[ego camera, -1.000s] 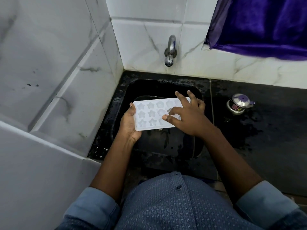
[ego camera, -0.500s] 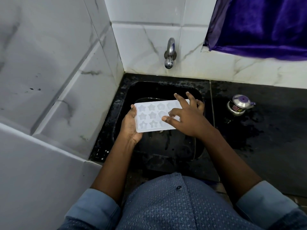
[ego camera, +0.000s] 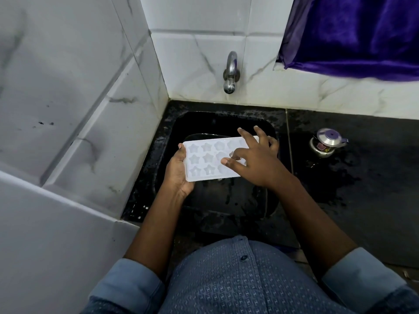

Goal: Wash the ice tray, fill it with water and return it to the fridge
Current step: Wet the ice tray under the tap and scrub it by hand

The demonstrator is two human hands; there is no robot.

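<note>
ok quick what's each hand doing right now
left hand: grips the left end of the ice tray
right hand: open, fingers spread, touching the tray's top

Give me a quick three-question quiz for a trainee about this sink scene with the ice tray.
1. True or false: the ice tray is held above the sink.
2. The left hand: A grips the tray's end, B hangs idle, C lies flat on top of the tray.
3. Fill in: the tray's moulds are ___-shaped.
Key: 1 true; 2 A; 3 star.
</note>
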